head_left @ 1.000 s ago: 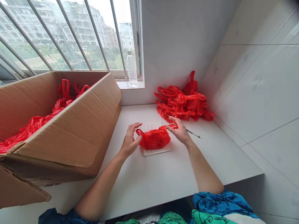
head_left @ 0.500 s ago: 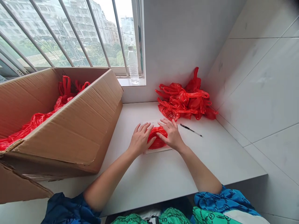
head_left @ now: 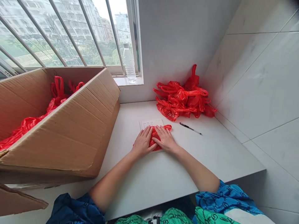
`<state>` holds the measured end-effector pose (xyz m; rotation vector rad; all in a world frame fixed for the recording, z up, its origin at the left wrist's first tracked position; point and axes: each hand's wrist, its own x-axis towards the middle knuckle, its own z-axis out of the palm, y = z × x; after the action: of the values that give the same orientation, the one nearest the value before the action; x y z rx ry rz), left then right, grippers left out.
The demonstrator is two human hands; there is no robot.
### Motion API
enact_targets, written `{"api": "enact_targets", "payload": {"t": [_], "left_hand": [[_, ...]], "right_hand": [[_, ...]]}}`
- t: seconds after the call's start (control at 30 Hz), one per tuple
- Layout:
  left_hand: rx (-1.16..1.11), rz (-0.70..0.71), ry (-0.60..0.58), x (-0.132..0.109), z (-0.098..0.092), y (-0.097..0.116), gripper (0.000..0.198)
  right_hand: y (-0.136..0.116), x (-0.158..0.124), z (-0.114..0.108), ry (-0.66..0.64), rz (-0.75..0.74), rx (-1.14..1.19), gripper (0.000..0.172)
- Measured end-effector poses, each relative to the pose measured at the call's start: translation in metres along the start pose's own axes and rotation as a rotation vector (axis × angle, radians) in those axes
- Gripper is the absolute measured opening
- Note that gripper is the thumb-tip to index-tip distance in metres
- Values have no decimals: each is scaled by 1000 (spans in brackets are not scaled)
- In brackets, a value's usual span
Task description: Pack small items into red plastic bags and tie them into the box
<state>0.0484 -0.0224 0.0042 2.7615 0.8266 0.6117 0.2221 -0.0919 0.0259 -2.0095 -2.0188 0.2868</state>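
Note:
A small red plastic bag [head_left: 154, 136] lies flattened on a white sheet of paper [head_left: 150, 123] on the grey-white counter [head_left: 163, 174]. My left hand [head_left: 142, 142] lies flat on the bag's left part, fingers stretched out. My right hand [head_left: 165, 139] rests flat on its right part, fingers spread. One red handle loop [head_left: 168, 127] sticks out past my right fingers. Most of the bag is hidden under both palms.
A pile of red plastic bags [head_left: 184, 101] sits in the back corner by the tiled wall. A black pen [head_left: 190, 128] lies right of the paper. A large cardboard box [head_left: 63, 124] with more red bags stands at left. A water bottle [head_left: 129, 63] stands on the window sill.
A second ago both hands held the bag by its handles, puffed up above the paper. They came together and pressed it down; the bag now lies flat under both palms.

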Motion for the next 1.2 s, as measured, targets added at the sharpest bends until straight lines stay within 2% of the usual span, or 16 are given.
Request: {"api": "enact_targets", "payload": {"t": [1.2], "left_hand": [[-5,-39,-63,-1,3,-1,77]], "right_hand": [[-4,-1,-1,-47,30,-6,72]]}}
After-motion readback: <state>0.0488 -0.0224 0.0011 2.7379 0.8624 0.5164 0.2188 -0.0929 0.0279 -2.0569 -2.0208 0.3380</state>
